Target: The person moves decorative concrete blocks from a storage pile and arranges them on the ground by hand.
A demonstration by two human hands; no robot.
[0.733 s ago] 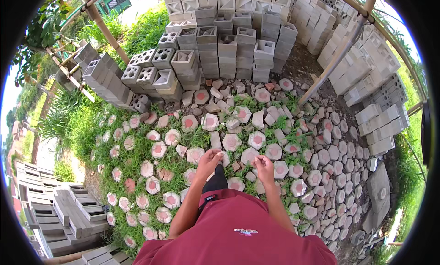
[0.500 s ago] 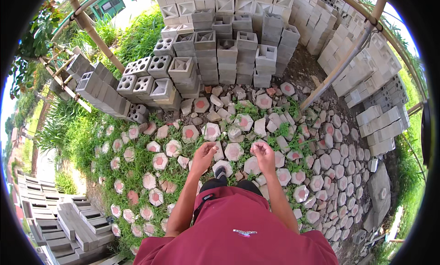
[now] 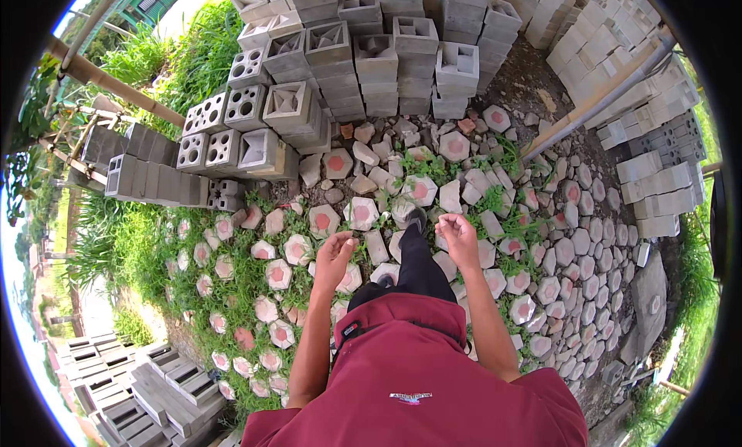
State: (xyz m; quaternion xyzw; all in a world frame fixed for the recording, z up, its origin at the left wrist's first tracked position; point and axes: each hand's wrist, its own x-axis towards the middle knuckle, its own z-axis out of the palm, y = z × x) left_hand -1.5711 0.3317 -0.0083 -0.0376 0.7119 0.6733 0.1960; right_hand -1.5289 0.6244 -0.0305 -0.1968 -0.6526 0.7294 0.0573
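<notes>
My left hand (image 3: pixel 334 255) hangs in the air over the paved ground, its fingers loosely bent and apart, holding nothing. At about the same height on the other side, my right hand (image 3: pixel 457 238) is also empty, with loosely curled fingers parted from the thumb. Neither hand touches anything. Below them lie hexagonal pavers (image 3: pixel 362 214) with reddish centres, set among weeds and stones. My shoe (image 3: pixel 416 218) is on the paving between the hands, one leg stretched forward. Ahead stand stacks of grey hollow concrete blocks (image 3: pixel 374 61), the nearest to my left.
Round-holed vent blocks (image 3: pixel 207 115) are piled at the front left, beside a row of grey blocks (image 3: pixel 158 178). A slanting pole (image 3: pixel 595 99) stands at right, before more block stacks (image 3: pixel 655 190). Long concrete pieces (image 3: pixel 166 397) lie at lower left. Loose rubble (image 3: pixel 367 155) covers the ground ahead.
One leg has swung forward in a step, and the block stacks appear nearer. The view has tilted slightly. Both hands stay raised and empty, their fingers a little more parted.
</notes>
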